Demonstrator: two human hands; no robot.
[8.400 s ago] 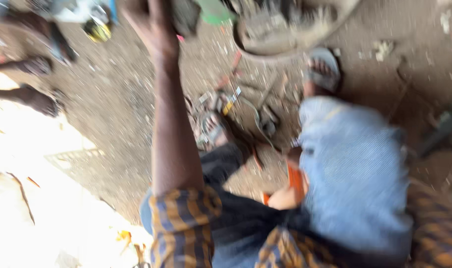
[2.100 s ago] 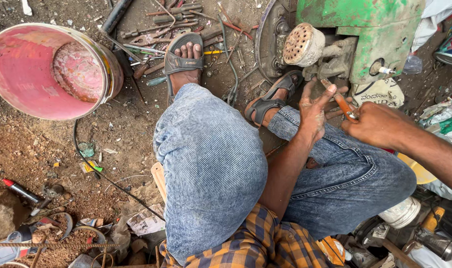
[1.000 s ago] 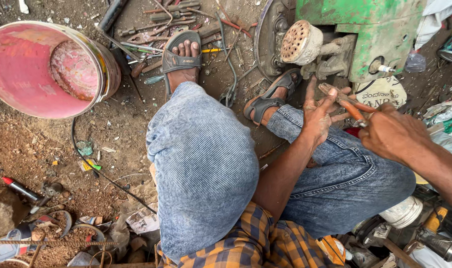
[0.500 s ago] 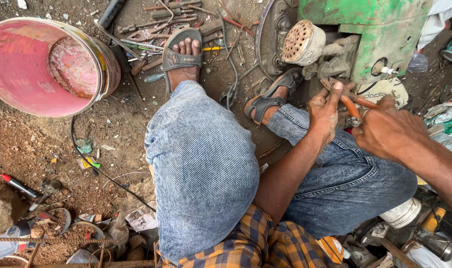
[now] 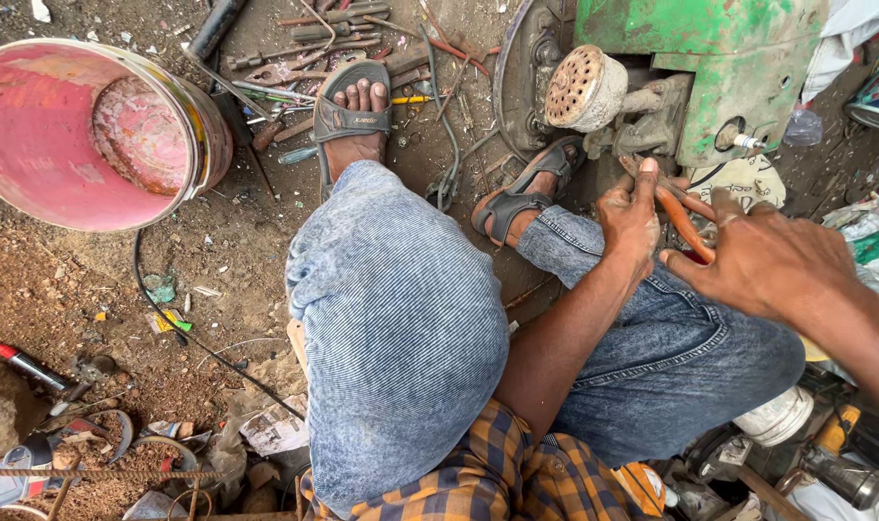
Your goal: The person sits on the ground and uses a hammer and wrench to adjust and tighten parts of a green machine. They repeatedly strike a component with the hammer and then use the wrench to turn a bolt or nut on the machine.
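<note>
My right hand (image 5: pixel 767 260) pinches orange pliers (image 5: pixel 685 224), so the tip can reach under the green machine (image 5: pixel 738 58). My left hand (image 5: pixel 630 220) is loosely spread, one finger pointing up, touching the pliers to keep them steady. Both hands sit just above my knee, right beside the machine's round holed cap (image 5: pixel 579 89). A pink bucket (image 5: pixel 63 135) stands far off by the ground's top left corner.

Orange-handled pliers (image 5: pixel 685 224) lie slanted between the two hands, handles worn and grimy; the right hand (image 5: pixel 762 260) holds them from the side, the left hand (image 5: pixel 630 217) touches their upper end; the nose is hidden, just below the green machine's grey metal fitting (image 5: pixel 651 121).
</note>
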